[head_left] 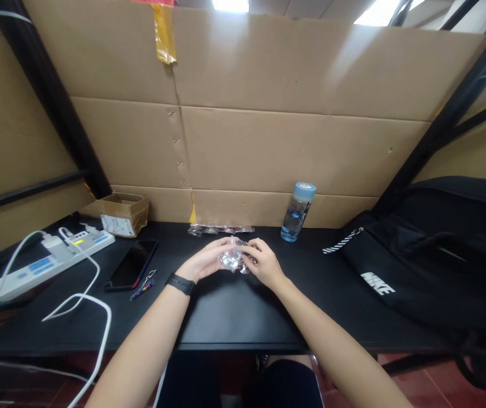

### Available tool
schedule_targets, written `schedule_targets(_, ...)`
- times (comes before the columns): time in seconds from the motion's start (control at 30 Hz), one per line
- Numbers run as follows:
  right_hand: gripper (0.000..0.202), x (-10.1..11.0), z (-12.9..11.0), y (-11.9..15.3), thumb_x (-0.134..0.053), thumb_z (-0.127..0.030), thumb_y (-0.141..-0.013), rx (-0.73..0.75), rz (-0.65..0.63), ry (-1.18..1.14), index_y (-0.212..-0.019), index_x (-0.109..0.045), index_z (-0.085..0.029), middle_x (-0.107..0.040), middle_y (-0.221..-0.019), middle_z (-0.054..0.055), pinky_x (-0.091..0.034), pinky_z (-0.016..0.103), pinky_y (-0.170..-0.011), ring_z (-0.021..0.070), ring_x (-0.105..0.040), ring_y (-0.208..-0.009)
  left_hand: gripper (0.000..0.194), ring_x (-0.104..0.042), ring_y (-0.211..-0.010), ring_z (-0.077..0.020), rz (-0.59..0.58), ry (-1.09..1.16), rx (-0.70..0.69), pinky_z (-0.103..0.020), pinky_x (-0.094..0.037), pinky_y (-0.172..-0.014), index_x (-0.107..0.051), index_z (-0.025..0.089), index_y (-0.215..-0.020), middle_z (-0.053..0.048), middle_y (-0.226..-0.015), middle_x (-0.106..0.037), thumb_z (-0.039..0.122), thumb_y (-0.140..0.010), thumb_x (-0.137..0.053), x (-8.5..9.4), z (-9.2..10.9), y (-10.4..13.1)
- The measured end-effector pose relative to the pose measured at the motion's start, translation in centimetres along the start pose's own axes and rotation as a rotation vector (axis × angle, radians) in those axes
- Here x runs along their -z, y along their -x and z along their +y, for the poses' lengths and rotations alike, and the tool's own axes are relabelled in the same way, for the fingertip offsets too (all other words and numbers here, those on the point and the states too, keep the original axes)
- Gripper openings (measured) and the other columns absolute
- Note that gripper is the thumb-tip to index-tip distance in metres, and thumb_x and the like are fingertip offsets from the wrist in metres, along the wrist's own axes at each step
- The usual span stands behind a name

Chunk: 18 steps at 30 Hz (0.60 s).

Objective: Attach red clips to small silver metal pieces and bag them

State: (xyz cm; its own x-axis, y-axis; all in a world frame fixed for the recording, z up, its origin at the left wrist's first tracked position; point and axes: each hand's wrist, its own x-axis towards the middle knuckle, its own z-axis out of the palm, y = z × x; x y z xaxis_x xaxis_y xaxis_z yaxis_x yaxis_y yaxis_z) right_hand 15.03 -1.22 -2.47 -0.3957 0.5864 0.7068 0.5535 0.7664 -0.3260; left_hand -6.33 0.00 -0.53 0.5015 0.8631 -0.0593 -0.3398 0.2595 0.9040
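Above the middle of the black table, my left hand (209, 258) is closed round a clear, shiny plastic packet (230, 258). On the packet's right side, the bent fingers of my right hand (261, 262) grip its edge. Small dark and reddish bits show near those fingertips, too small to make out. Behind my hands, a row of small clear packets (221, 229) lies along the foot of the cardboard wall. A black band circles my left wrist.
On the black table (243, 323), a power strip (47, 266) with white cables, a phone (131, 265), a keychain (143, 285) and a small open carton (124, 214) are at left. A water bottle (297, 212) stands behind right. A black backpack (430, 266) fills the right side.
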Motion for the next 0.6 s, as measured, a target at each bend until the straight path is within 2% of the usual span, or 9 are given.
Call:
schedule_targets(0.07, 0.018, 0.1, 0.2, 0.0, -0.059, -0.024, -0.096, 0.001, 0.045, -0.025, -0.104, -0.075, -0.026, -0.062, -0.096, 0.007, -0.051, 0.035, -0.079, 0.0199, -0.058, -0.084, 0.061, -0.070, -0.097, -0.0213, -0.073, -0.071, 0.004, -0.031, -0.058, -0.078, -0.061, 0.020, -0.129, -0.012, -0.117, -0.068, 0.017, -0.073, -0.085, -0.3, -0.3, 0.3)
schedule_targets(0.13, 0.016, 0.5, 0.4, 0.0, -0.059, -0.023, -0.095, -0.059, 0.125, -0.078, -0.097, -0.075, -0.024, -0.062, -0.093, 0.006, -0.050, 0.034, -0.080, 0.0201, -0.059, -0.085, 0.076, -0.068, -0.102, -0.0215, -0.108, -0.140, -0.007, -0.029, -0.057, -0.079, -0.058, 0.022, -0.133, -0.012, -0.124, -0.065, 0.009, -0.064, -0.087, -0.2, -0.7, 0.3)
schedule_targets(0.23, 0.014, 1.3, 0.6, -0.4, -0.059, -0.023, -0.094, -0.212, 0.248, -0.165, -0.092, -0.073, -0.021, -0.063, -0.092, 0.006, -0.049, 0.032, -0.075, 0.0192, -0.060, -0.084, 0.085, -0.069, -0.096, -0.0200, -0.029, -0.247, -0.062, -0.029, -0.056, -0.078, -0.051, 0.022, -0.139, -0.012, -0.121, -0.067, 0.008, -0.062, -0.085, 0.4, -1.2, -0.3)
schedule_targets(0.37, 0.015, 1.7, 1.7, -0.6, -0.062, -0.030, -0.091, -0.407, 0.348, -0.261, -0.083, -0.069, -0.019, -0.064, -0.087, 0.005, -0.045, 0.029, -0.067, 0.0172, -0.058, -0.075, 0.071, -0.070, -0.094, -0.0212, 0.110, -0.546, -0.208, -0.035, -0.055, -0.086, -0.050, 0.018, -0.140, -0.009, -0.102, -0.074, 0.013, -0.074, -0.076, 1.6, -1.4, -1.3)
schedule_targets(0.5, 0.022, 1.6, 3.3, -0.4, -0.070, -0.040, -0.083, -0.630, 0.356, -0.519, -0.082, -0.067, -0.018, -0.067, -0.080, 0.005, -0.046, 0.028, -0.066, 0.0180, -0.060, -0.073, 0.039, -0.071, -0.102, -0.0237, 0.264, -1.053, -0.451, -0.039, -0.052, -0.097, -0.069, 0.021, -0.120, -0.008, -0.115, -0.074, 0.013, -0.082, -0.064, 3.2, 0.2, -0.9)
schedule_targets(0.53, 0.024, 1.6, 3.7, -0.3, -0.070, -0.042, -0.082, -0.670, 0.351, -0.577, -0.082, -0.066, -0.018, -0.068, -0.078, 0.004, -0.046, 0.028, -0.065, 0.0178, -0.061, -0.070, 0.034, -0.071, -0.103, -0.0237, 0.317, -1.177, -0.491, -0.038, -0.051, -0.098, -0.073, 0.023, -0.114, -0.007, -0.115, -0.075, 0.011, -0.084, -0.060, 3.8, 0.7, -0.6)
schedule_targets(0.6, 0.027, 1.7, 4.2, -0.2, -0.070, -0.044, -0.081, -0.714, 0.328, -0.639, -0.083, -0.065, -0.018, -0.069, -0.075, 0.004, -0.046, 0.028, -0.061, 0.0168, -0.060, -0.064, 0.037, -0.070, -0.107, -0.0240, 0.431, -1.346, -0.512, -0.035, -0.051, -0.099, -0.074, 0.025, -0.113, -0.005, -0.114, -0.076, 0.009, -0.084, -0.057, 5.3, 1.7, 0.0)
